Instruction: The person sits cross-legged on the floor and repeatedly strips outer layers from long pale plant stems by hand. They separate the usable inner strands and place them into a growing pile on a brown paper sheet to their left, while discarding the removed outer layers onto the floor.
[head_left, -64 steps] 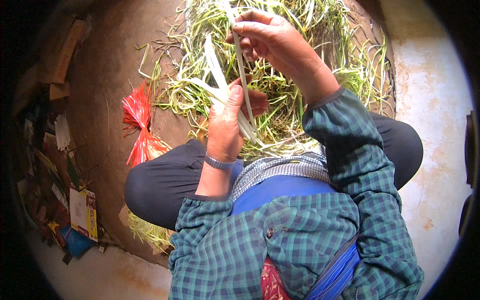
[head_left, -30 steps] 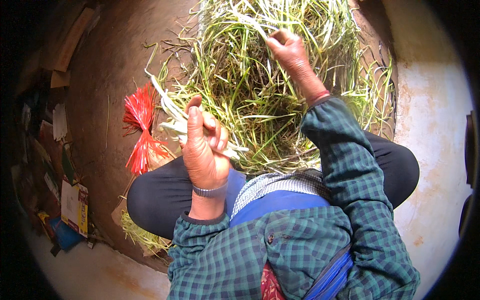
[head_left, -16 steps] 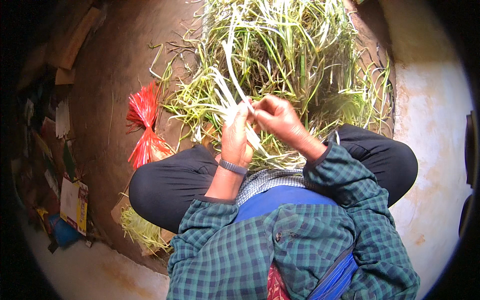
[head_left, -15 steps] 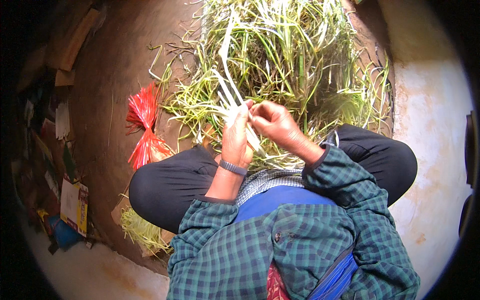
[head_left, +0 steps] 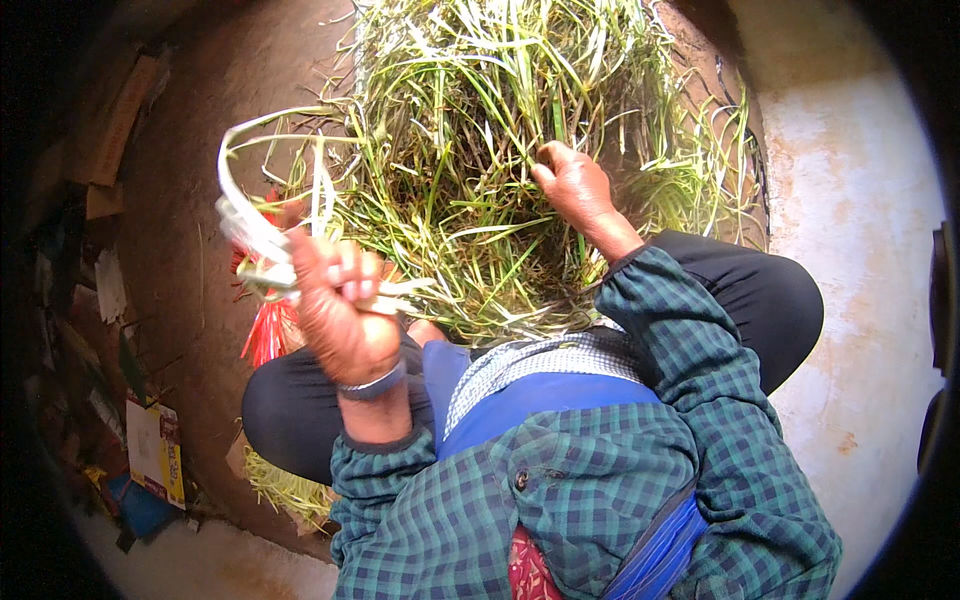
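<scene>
My left hand [head_left: 345, 310] is closed around a small bunch of long, pale, chive-like leaves [head_left: 250, 235], held up above my left knee. The leaves arch from the fist and are partly smeared by motion; their pale stalk ends stick out on the right side. Over the large heap of loose green and yellowish leaves [head_left: 480, 150] in front of me, my right hand [head_left: 578, 190] has its thumb and fingers pinched together at the heap's surface. Whether a leaf is between those fingertips cannot be made out.
Red plastic strips [head_left: 265, 335] lie beside my left knee, partly hidden by my left hand. Behind that knee is a pile of yellowish leaves [head_left: 280, 485]. A printed carton [head_left: 150, 450] and other clutter are at far left. A pale surface [head_left: 830, 250] borders the right.
My hands were together over the bunch; now they are apart. My left hand has carried the leaves left, and my right hand has moved forward to the heap. The view has shifted slightly.
</scene>
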`<state>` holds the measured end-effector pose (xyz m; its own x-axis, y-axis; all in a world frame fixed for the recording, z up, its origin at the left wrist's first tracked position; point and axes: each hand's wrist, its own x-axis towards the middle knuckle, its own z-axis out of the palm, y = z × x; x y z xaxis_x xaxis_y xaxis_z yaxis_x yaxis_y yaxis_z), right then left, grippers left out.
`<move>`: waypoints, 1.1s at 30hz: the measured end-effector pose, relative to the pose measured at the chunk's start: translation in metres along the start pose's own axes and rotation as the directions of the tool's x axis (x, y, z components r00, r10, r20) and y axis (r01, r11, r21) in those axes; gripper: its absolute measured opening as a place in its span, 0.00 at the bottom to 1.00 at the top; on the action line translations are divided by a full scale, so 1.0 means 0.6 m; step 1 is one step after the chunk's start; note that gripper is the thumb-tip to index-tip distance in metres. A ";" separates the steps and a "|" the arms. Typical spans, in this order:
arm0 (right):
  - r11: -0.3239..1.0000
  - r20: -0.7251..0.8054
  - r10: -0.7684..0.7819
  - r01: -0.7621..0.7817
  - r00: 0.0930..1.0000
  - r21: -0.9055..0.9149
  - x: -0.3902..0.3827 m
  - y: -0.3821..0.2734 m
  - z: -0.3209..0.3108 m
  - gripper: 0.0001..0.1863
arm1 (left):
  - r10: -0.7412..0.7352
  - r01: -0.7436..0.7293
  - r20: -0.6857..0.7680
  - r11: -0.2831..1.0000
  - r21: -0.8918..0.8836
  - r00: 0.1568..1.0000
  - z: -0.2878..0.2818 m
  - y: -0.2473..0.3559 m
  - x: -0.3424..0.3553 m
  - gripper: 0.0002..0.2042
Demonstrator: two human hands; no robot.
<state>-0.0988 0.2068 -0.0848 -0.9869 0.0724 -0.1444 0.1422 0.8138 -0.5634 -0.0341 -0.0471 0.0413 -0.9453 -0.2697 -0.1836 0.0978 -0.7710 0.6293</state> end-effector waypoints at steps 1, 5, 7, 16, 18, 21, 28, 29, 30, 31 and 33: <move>0.994 0.077 -0.010 0.019 0.997 -0.111 0.000 0.002 0.010 0.12 | -0.102 0.104 -0.098 0.994 0.018 0.990 -0.002 -0.015 0.001 0.17; 0.974 0.302 -0.064 0.125 0.951 -0.188 -0.031 0.000 0.050 0.09 | -0.285 0.294 -0.139 0.954 0.051 0.949 -0.016 -0.074 0.007 0.13; 0.935 0.489 -0.197 0.312 0.850 -0.166 -0.068 -0.010 0.068 0.08 | -0.308 0.320 -0.161 0.946 0.055 0.938 -0.020 -0.084 0.014 0.13; 0.918 0.641 -0.346 0.387 0.685 0.083 -0.106 -0.049 0.070 0.09 | -0.271 0.285 -0.164 0.956 0.069 0.949 -0.015 -0.085 0.010 0.12; 0.939 0.181 -0.344 0.341 0.921 0.048 -0.048 -0.036 0.045 0.09 | -0.245 0.263 -0.157 0.959 0.107 0.957 -0.015 -0.084 0.010 0.11; 0.961 -0.084 -0.253 0.240 0.964 -0.141 0.005 -0.001 0.013 0.15 | -0.235 0.261 -0.155 0.950 0.173 0.959 -0.010 -0.087 0.006 0.11; 0.814 0.459 -0.371 0.521 0.807 -0.258 -0.148 0.035 0.079 0.03 | -0.276 0.299 -0.164 0.944 0.140 0.947 0.000 -0.094 0.005 0.11; 0.693 0.566 -0.420 0.653 0.709 -0.304 -0.180 0.029 0.085 0.04 | -0.279 0.297 -0.143 0.946 0.131 0.950 0.001 -0.094 0.004 0.11; 0.706 0.649 -0.398 0.668 0.648 -0.234 -0.191 0.025 0.085 0.07 | -0.285 0.307 -0.155 0.941 0.141 0.946 0.002 -0.095 0.004 0.11; 0.756 0.720 -0.303 0.618 0.624 -0.217 -0.185 0.019 0.084 0.08 | -0.290 0.311 -0.151 0.940 0.143 0.945 0.003 -0.096 0.003 0.11; 0.855 0.799 -0.140 0.478 0.585 -0.200 -0.151 0.007 0.066 0.12 | -0.289 0.306 -0.126 0.941 0.142 0.949 0.005 -0.096 0.001 0.12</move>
<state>-0.0057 0.1809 -0.1062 -0.5356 -0.5320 -0.6559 -0.3654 0.8461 -0.3879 -0.0414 -0.0011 0.0072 -0.8862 -0.1054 -0.4512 -0.2414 -0.7261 0.6438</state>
